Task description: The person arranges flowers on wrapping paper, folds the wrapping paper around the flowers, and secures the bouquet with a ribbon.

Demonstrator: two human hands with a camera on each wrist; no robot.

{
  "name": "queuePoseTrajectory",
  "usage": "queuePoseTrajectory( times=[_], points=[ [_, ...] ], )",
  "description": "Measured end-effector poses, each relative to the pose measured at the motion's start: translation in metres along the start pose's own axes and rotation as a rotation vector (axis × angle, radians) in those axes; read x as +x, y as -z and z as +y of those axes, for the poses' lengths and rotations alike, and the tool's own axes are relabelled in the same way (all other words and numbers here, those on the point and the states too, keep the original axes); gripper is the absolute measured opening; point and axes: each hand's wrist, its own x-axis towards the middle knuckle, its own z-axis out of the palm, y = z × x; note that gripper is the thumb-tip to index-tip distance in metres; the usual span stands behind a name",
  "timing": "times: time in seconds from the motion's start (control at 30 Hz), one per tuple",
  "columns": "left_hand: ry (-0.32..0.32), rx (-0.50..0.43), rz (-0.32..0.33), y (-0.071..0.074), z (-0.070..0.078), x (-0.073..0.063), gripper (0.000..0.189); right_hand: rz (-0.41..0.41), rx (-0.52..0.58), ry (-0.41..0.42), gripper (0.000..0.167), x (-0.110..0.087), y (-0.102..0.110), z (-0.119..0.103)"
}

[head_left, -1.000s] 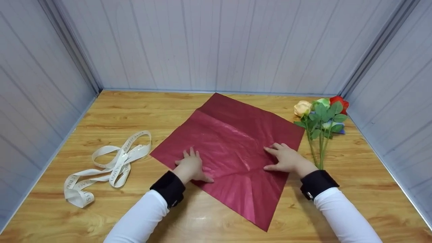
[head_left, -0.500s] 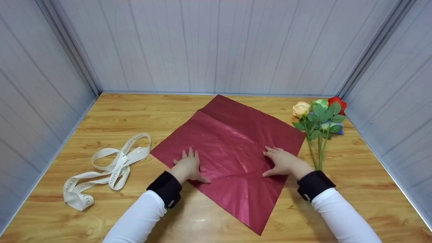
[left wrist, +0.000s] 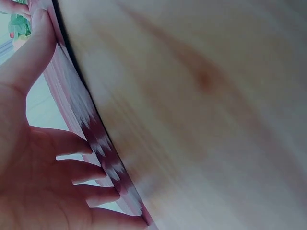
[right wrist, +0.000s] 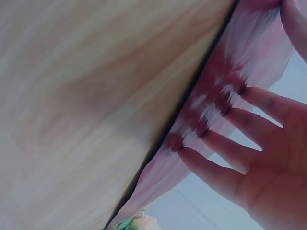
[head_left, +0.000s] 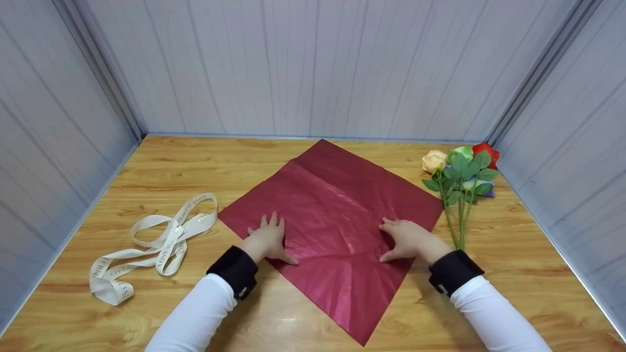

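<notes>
A dark red sheet of wrapping paper (head_left: 327,210) lies turned like a diamond on the wooden table, with creases across its middle. On its lower left edge my left hand (head_left: 268,239) rests with fingers spread and fingertips touching the paper. My right hand (head_left: 408,240) does the same near the right edge, thumb apart from the fingers. Both wrist views show the fingertips of the left hand (left wrist: 43,177) and the right hand (right wrist: 264,148) on the paper's glossy surface, palms raised off it. Neither hand grips anything.
A white printed ribbon (head_left: 171,239) lies in loose loops on the left. Several artificial flowers (head_left: 459,171), with peach, green, red and blue heads, lie right of the paper, stems toward the right wrist. Pale panel walls (head_left: 313,68) enclose the table (head_left: 161,166) at back and sides.
The paper has turned slightly clockwise: its near corner moved left and its far corner right. The left hand shifted a little left, and the right hand slid slightly toward the person.
</notes>
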Motion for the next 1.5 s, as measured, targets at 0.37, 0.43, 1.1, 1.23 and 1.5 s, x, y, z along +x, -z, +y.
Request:
queuePoseTrajectory(
  times=[0.37, 0.43, 1.1, 1.23, 1.5],
  points=[
    [-0.041, 0.034, -0.008, 0.005, -0.006, 0.001, 0.115, -0.035, 0.018, -0.008, 0.080, -0.005, -0.004, -0.010],
    [-0.050, 0.028, -0.005, 0.005, -0.008, 0.001, 0.115, -0.035, 0.007, -0.008, 0.079, -0.006, -0.005, -0.012],
    [-0.287, 0.143, 0.103, -0.018, 0.015, -0.022, 0.063, -0.023, 0.004, -0.031, 0.076, -0.014, -0.011, -0.023],
    [-0.207, 0.137, 0.050, -0.022, 0.023, -0.026, 0.090, -0.041, 0.004, -0.054, 0.074, -0.016, -0.011, -0.028],
    [-0.175, 0.094, 0.008, -0.021, 0.024, -0.030, 0.105, -0.102, -0.034, -0.108, 0.076, -0.015, -0.006, -0.036]
  ],
)
